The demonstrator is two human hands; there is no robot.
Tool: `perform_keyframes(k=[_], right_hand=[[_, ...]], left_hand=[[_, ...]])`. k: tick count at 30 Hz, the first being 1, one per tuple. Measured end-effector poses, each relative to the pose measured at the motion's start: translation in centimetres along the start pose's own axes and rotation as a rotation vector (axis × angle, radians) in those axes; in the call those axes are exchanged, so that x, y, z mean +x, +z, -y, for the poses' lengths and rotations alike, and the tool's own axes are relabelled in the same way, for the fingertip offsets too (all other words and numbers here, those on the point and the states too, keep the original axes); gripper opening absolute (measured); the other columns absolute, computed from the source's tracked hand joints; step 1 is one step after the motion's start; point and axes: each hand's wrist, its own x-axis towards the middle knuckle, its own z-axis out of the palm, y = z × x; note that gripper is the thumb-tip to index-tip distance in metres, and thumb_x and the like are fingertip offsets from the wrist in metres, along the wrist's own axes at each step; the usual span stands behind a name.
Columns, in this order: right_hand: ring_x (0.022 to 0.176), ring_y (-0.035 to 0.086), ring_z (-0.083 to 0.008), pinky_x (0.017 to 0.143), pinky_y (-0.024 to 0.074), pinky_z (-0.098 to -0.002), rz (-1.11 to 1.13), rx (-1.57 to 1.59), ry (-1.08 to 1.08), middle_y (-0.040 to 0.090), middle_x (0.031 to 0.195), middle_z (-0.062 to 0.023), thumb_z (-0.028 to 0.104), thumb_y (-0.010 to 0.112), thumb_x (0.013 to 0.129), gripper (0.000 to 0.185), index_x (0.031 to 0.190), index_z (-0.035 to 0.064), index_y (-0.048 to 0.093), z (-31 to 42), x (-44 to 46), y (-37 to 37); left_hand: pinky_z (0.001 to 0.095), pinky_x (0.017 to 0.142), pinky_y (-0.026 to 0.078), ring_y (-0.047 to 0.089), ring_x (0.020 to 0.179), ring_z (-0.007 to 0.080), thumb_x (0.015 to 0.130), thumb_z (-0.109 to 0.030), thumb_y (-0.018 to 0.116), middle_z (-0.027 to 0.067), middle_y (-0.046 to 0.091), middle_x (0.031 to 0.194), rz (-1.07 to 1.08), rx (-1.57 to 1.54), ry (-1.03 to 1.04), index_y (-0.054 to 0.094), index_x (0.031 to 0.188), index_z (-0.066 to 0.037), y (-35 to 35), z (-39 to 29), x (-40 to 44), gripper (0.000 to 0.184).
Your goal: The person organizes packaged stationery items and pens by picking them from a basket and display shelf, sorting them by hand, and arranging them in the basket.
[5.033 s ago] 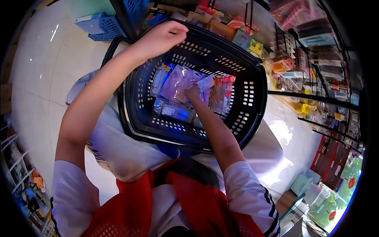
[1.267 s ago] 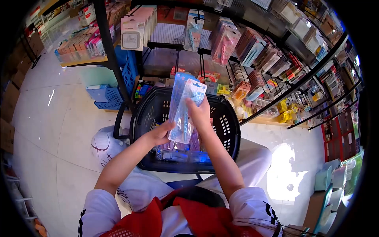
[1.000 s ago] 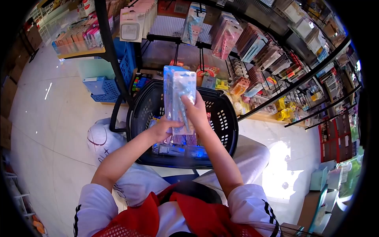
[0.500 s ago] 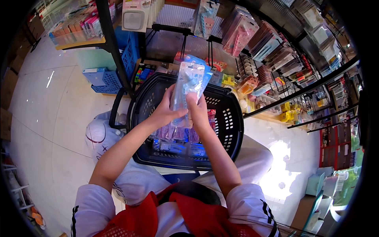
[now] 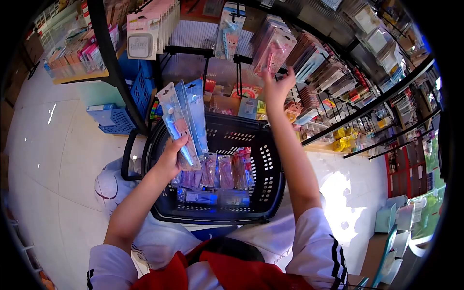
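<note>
Several blue blister packs are fanned out in my left hand, whose thumb presses on the front one, over the left part of the black basket. My right hand is raised beyond the basket, fingers spread, at the lower edge of the pink hanging packs. Whether its fingertips touch them is hard to tell. Inside the basket lie pink-purple packets, red packets and clear-blue packets.
A rack with a black bar holds rows of hanging packs on the right. Blue pack hangs at top centre. A black post and blue crate stand at left. The basket rests by my legs.
My right hand has let go of the blue packs and moved up and right to the pink packs. My left hand has shifted left, with the packs now fanned apart.
</note>
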Motion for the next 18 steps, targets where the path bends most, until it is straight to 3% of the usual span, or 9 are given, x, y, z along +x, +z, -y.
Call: perform_keyframes(k=[1,2,4,7,10,11,15,18], right_hand=[[0.111,0.034,-0.0350,0.096,0.0270,-0.0393,-0.054,0.022,0.044,0.036,0.116,-0.0265,0.026,0.073,0.062,0.079,0.117,-0.0105,0.030,-1.9,2.8,1.1],[0.103,0.044,-0.0320,0.090,0.0354,-0.0359,-0.067,0.066,0.075,0.043,0.110,-0.0248,0.028,0.074,0.062,0.081,0.117,-0.0112,0.030,-4.5,5.3,2.6],[0.084,0.055,-0.0260,0.076,0.0434,-0.0320,0.047,0.171,0.300,0.055,0.094,-0.0185,0.029,0.073,0.063,0.069,0.110,-0.0098,0.041,-0.8,6.9,1.2],[0.068,0.057,-0.0182,0.064,0.0447,-0.0273,0.196,0.120,0.163,0.060,0.078,-0.0091,0.026,0.071,0.065,0.050,0.099,-0.0060,0.052,-2.8,7.6,1.7],[0.066,0.056,-0.0128,0.062,0.0432,-0.0249,0.293,0.375,0.200,0.060,0.075,-0.0039,0.021,0.068,0.071,0.032,0.089,-0.0025,0.058,-2.2,5.7,0.5],[0.071,0.054,-0.0080,0.063,0.0424,-0.0214,0.344,0.548,0.290,0.060,0.081,-0.0019,0.013,0.062,0.077,0.022,0.093,-0.0015,0.057,-1.0,5.0,-0.6],[0.077,0.054,-0.0085,0.068,0.0424,-0.0203,0.459,0.711,0.333,0.059,0.087,-0.0022,0.007,0.055,0.082,0.015,0.096,0.0009,0.056,-0.5,3.7,-4.1],[0.078,0.056,-0.0110,0.070,0.0446,-0.0227,0.530,0.968,0.510,0.058,0.086,-0.0019,0.008,0.053,0.084,0.014,0.097,0.0020,0.054,-0.8,3.2,-6.3]], left_hand=[[0.0343,0.084,0.044,0.054,0.095,0.0189,0.076,-0.031,0.059,0.0064,0.053,0.104,0.047,0.021,0.003,0.039,0.118,-0.005,0.1,-0.2,0.1,0.053],[0.0340,0.084,0.043,0.054,0.096,0.0188,0.076,-0.032,0.060,0.0067,0.053,0.105,0.062,0.044,0.004,0.038,0.119,-0.005,0.2,-0.4,0.2,0.056],[0.0335,0.085,0.043,0.053,0.097,0.0186,0.074,-0.033,0.061,0.0072,0.051,0.107,0.085,0.086,0.002,0.035,0.122,-0.005,0.3,-0.5,0.3,0.061],[0.0326,0.085,0.042,0.052,0.098,0.0180,0.072,-0.033,0.063,0.0077,0.050,0.108,0.136,0.111,0.016,0.033,0.122,-0.004,0.6,-1.1,0.4,0.066],[0.0306,0.080,0.045,0.054,0.092,0.0154,0.072,-0.031,0.063,0.0063,0.053,0.101,0.170,0.095,0.063,0.039,0.116,-0.004,1.1,-1.8,0.1,0.057],[0.0297,0.078,0.046,0.055,0.089,0.0141,0.072,-0.030,0.063,0.0057,0.053,0.098,0.178,0.086,0.079,0.041,0.113,-0.004,1.1,-2.0,0.1,0.053],[0.0293,0.078,0.046,0.054,0.090,0.0141,0.071,-0.030,0.063,0.0053,0.053,0.098,0.160,0.109,0.083,0.041,0.114,-0.004,0.9,-2.4,-0.4,0.055],[0.0318,0.082,0.046,0.055,0.095,0.0169,0.071,-0.032,0.065,0.0069,0.052,0.105,0.199,0.138,0.097,0.034,0.122,-0.005,0.6,-2.4,-0.4,0.066]])
